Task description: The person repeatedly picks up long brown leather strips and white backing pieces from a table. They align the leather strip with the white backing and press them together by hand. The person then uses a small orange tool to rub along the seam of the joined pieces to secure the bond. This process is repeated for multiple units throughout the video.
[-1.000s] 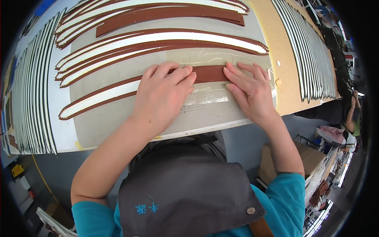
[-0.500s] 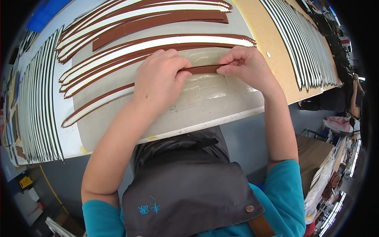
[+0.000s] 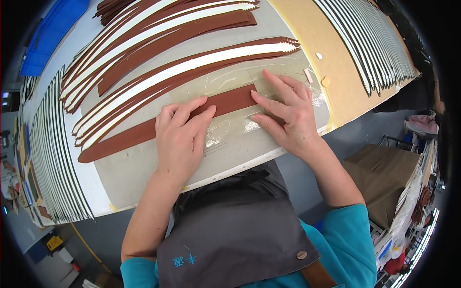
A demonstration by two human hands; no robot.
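A long brown leather-like strip (image 3: 234, 100) lies flat across the grey work mat, brown face up, its left end tapering to a blunt point. Over its middle sits my left hand (image 3: 182, 129), fingers bent and thumb close to the forefinger, gripping the strip against the mat. My right hand (image 3: 290, 113) is at the squared right end with fingers spread apart; one fingertip touches the strip's end and the thumb hovers just below it. Behind the strip lies a stack of similar brown strips with white faces (image 3: 192, 61), notched at their right ends.
More brown and white strips (image 3: 158, 24) lie farther back. Rows of thin dark-and-white strips (image 3: 53, 149) flank the left side, with others (image 3: 362, 48) at the far right on tan board. A blue bin (image 3: 53, 36) stands far left. Small pale pieces (image 3: 308, 75) lie beyond my right hand.
The strip, pinched with its edges up and its pale side partly showing, now lies flat, brown face up. My left hand has moved down; the right has released its pinch and spread its fingers.
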